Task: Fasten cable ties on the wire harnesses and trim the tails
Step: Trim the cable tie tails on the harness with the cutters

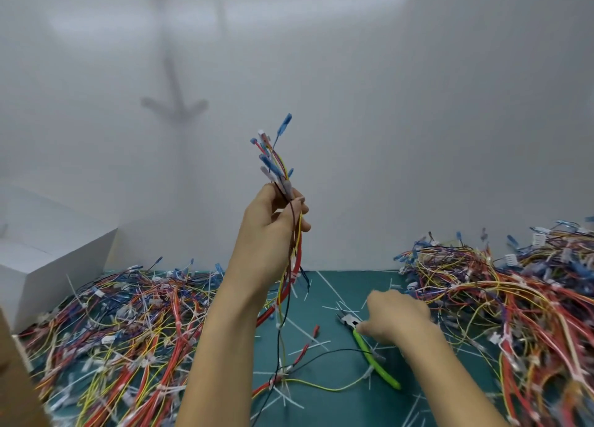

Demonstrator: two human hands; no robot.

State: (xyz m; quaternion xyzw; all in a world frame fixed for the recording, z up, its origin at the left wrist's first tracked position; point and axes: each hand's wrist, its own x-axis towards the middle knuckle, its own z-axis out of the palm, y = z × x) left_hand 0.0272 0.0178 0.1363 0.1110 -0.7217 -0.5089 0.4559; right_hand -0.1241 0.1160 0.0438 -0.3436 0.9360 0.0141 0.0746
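Fig.: my left hand (273, 230) clamps the wire bundle (276, 163) upright above the mat (337, 404). My right hand (397, 317) rests on the cutters (376, 359); can't tell if it's gripping. Risk: dangling ends w/ untrimmed tie tails (291, 397) may snag the left pile (128, 330).

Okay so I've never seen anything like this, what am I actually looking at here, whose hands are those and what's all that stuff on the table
There is no machine here, only a person's two bare hands. The single picture comes from a camera worn on their head, looking forward and down.

The left hand is raised and grips a wire harness, a bunch of coloured wires with blue ends pointing up.

The right hand reaches down to the green-handled cutters lying on the green mat. Its fingers are at the tool's head, but blur hides whether they grip it.

Heaps of similar harnesses lie to the left and right. Thin white cable-tie pieces are scattered on the mat. A white box stands at the far left.
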